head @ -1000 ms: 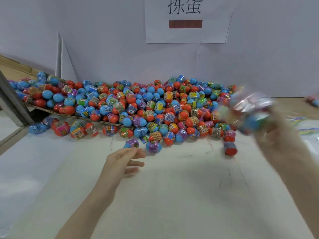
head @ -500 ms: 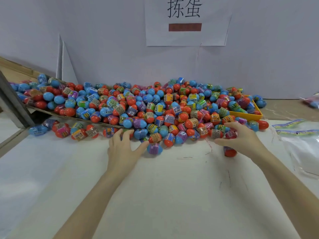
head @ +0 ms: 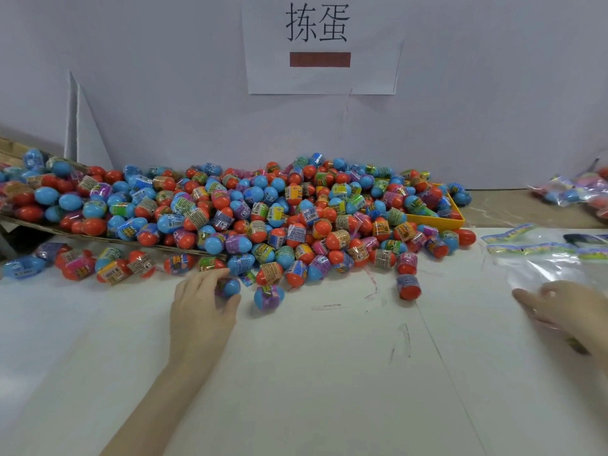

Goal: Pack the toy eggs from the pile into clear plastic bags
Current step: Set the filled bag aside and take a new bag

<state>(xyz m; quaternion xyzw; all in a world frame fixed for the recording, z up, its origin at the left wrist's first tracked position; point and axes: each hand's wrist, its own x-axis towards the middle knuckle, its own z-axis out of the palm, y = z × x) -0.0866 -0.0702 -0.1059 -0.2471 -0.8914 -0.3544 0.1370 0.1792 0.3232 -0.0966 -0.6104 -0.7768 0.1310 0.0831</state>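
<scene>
Spreading wide under both hands, the white surface point(head: 329, 373) looks smooth & matte, w/ a few faint pen marks. Beyond the left hand's fingertips sits the pile of toy eggs point(head: 250, 212): glossy plastic ovals, blue or red-orange halves, each w/ a shiny printed wrap band round the middle; band text too small to read except "6+" on a few. Behind the pile, above both hands, a white paper sign point(head: 324, 44) on the grey wall reads "拣蛋" w/ a red-brown bar under it. Past the right hand's fingers lie clear plastic bags point(head: 552, 261), crinkly, flat, w/ colourful printed header strips; print unreadable. Further right of that, at the frame edge, filled bags point(head: 572, 192) of eggs, blurred. A yellow tray point(head: 437, 220) pokes out at the pile's right side, partly buried.

Left hand point(head: 200, 307): fingers curled round a blue egg point(head: 230, 287) at the pile's near edge, thumb under it. Just right of that hand, a purple-banded blue egg point(head: 269, 297) lies loose on the surface. Right hand point(head: 566, 311): fingers extended, lying flat at the near edge of the clear bags; blurred, so can't tell if it pinches any.
</scene>
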